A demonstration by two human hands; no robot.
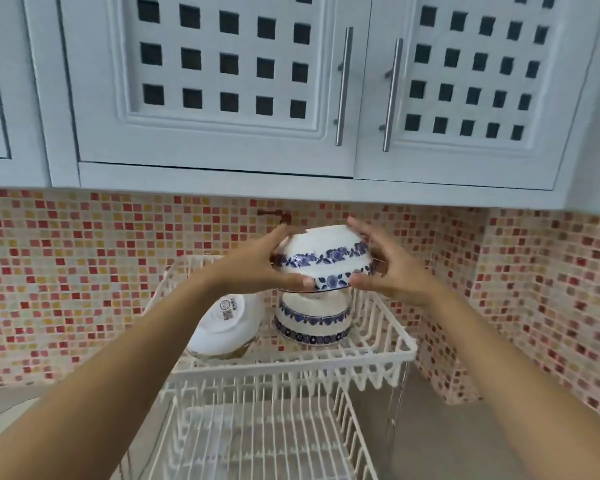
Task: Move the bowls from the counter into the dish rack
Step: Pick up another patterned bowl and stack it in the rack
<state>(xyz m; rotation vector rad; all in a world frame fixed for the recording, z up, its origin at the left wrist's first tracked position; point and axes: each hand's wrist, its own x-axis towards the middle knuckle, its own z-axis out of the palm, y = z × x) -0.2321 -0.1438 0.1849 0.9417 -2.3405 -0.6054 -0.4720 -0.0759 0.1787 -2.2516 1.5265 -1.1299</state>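
I hold a white bowl with blue flower bands (324,259) upside down between both hands, above the upper tier of the white wire dish rack (378,355). My left hand (257,268) grips its left side and my right hand (385,268) its right side. Directly below it a matching blue-banded bowl (314,322) sits upside down in the rack, a small gap apart. A plain white bowl (224,325) with a label on its base leans tilted at the rack's left.
The rack's lower tier (257,441) with wire slots spreads toward me. Mosaic tile wall (84,271) stands close behind and to the right. White wall cupboards (222,98) with metal handles hang overhead. Grey counter (430,427) shows right of the rack.
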